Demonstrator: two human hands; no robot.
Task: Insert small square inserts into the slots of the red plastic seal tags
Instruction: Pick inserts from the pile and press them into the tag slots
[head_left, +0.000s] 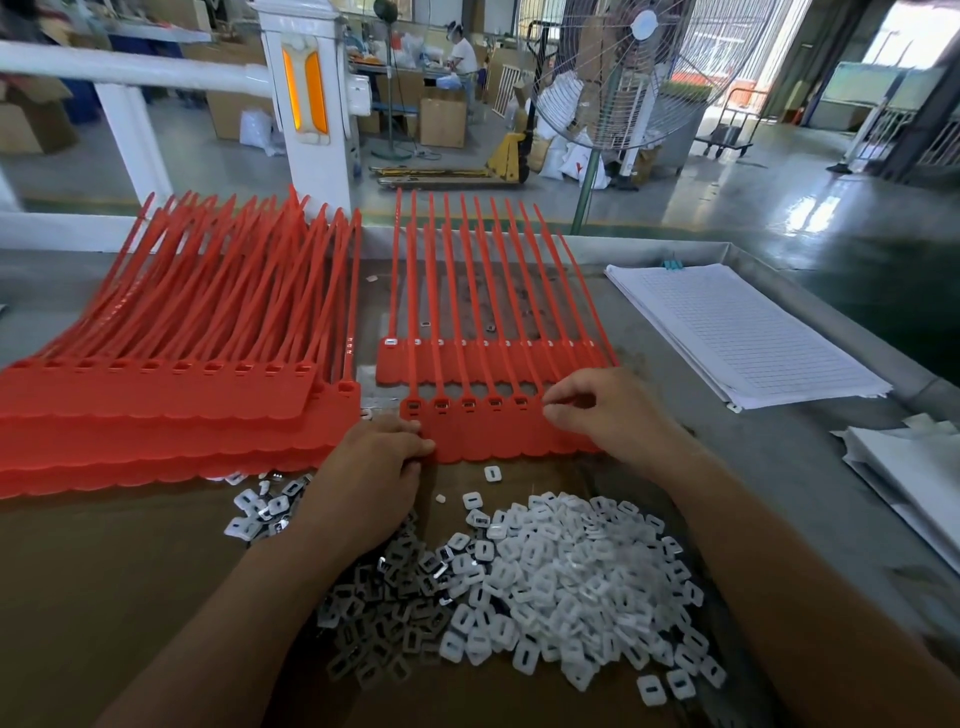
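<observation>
A strip of joined red seal tags (488, 434) lies in front of me, with inserts showing in its slots on the left part. My left hand (371, 475) pinches the strip's left lower edge with curled fingers. My right hand (605, 413) rests on the strip's right part, fingers curled at a slot; whether an insert is pinched there is hidden. A second red strip (467, 366) lies just behind. A big heap of white and metallic square inserts (545, 587) sits between my forearms.
A tall stack of red tag strips (171, 395) fills the left of the table. Lined paper sheets (743, 332) lie at the right, more papers (914, 467) at the far right edge. A standing fan (623, 78) and a white post (311, 98) rise behind the table.
</observation>
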